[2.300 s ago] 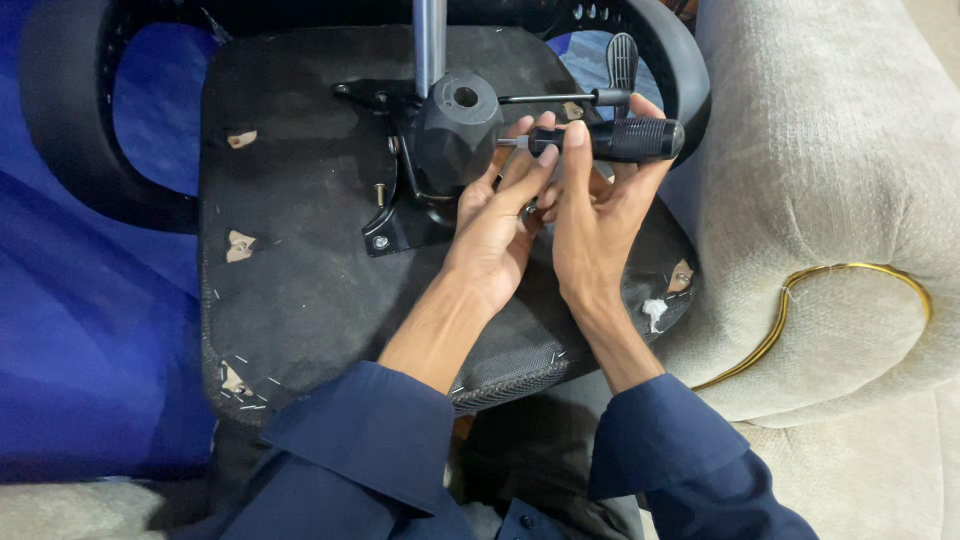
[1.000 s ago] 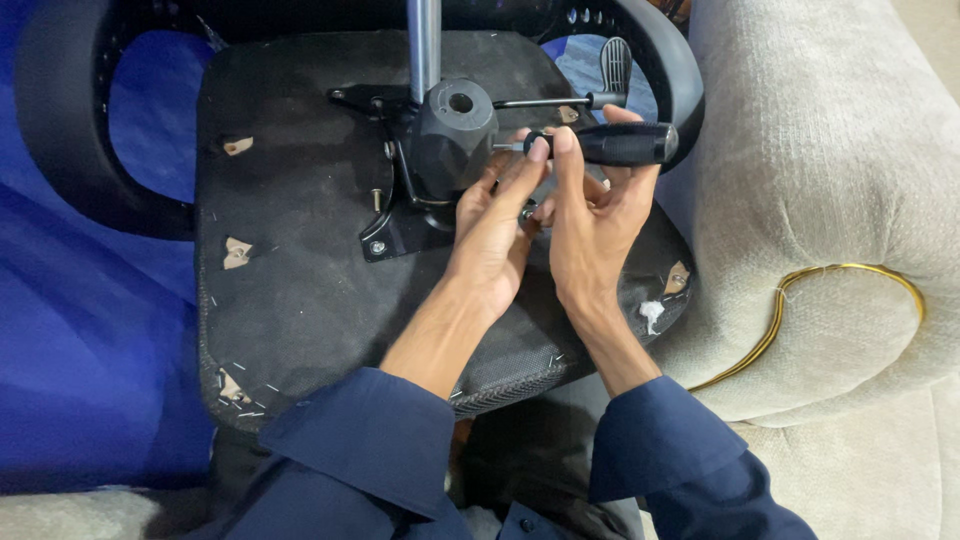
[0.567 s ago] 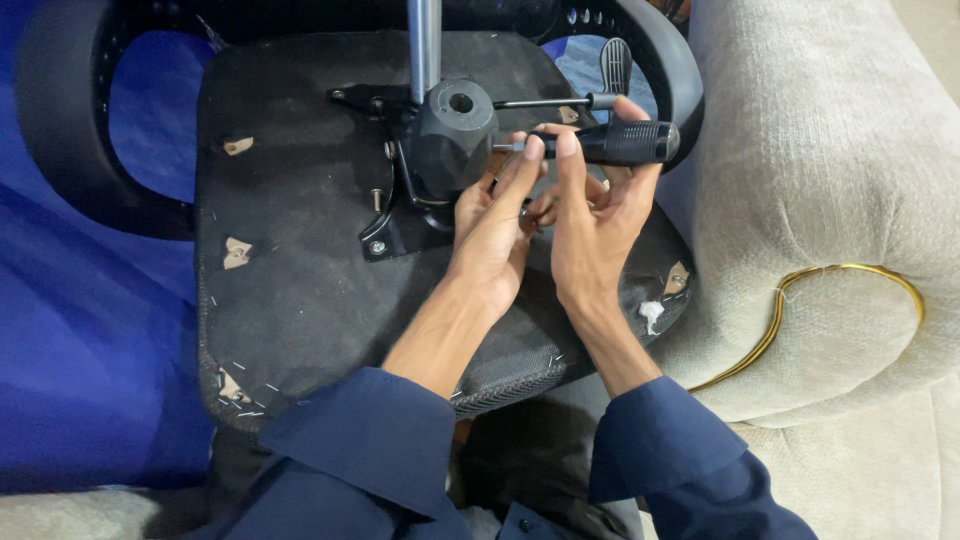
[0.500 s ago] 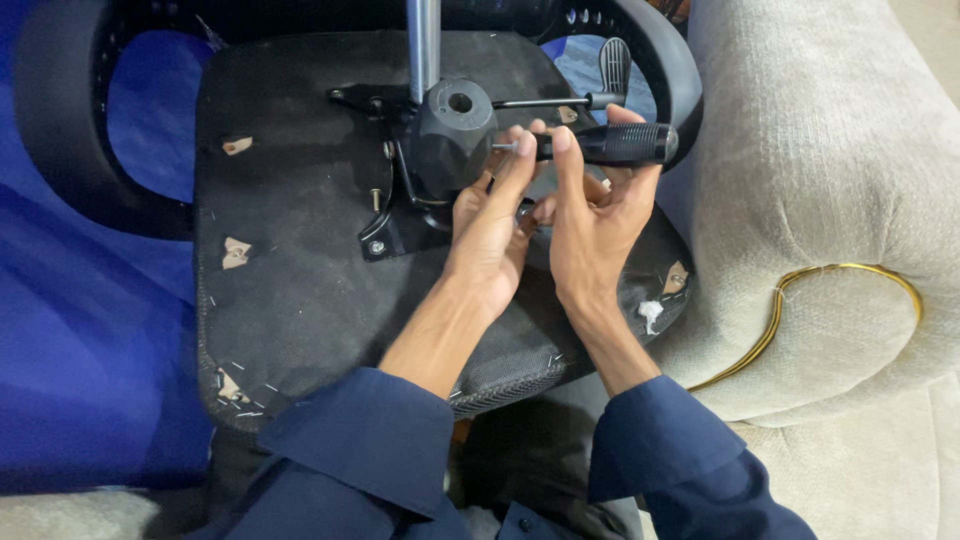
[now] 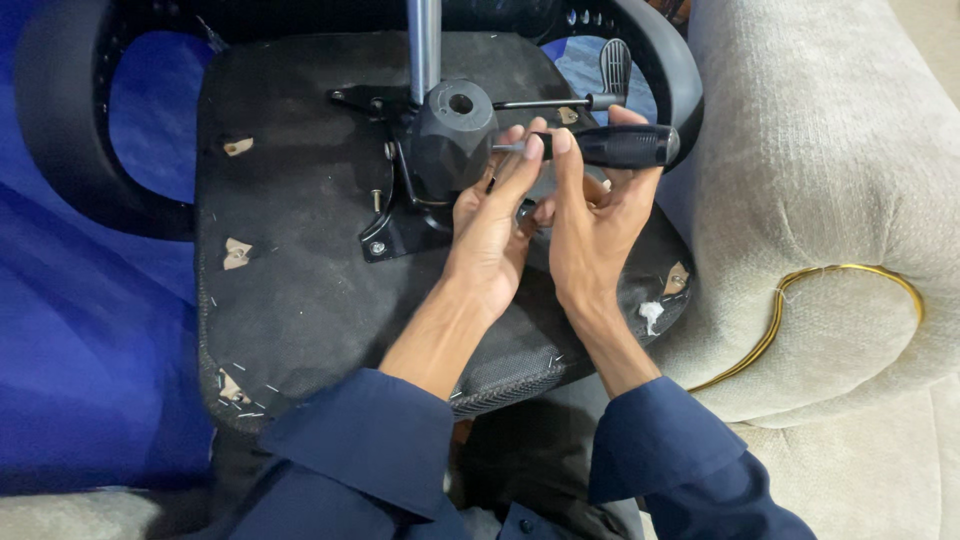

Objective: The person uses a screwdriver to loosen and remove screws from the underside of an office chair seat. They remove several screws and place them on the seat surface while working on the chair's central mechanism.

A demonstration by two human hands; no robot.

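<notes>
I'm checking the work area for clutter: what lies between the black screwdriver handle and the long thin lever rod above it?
Head view: only the right hand's thumb tip and bare black seat underside separate black ribbed screwdriver handle from thin lever rod.

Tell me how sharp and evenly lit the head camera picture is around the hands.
Head view: the left hand, right hand and screwdriver are fairly sharp under soft, even light, with slight blur at the fingertips; the black seat underside reads dark, with detail lost near the metal post; no strong glare.
</notes>
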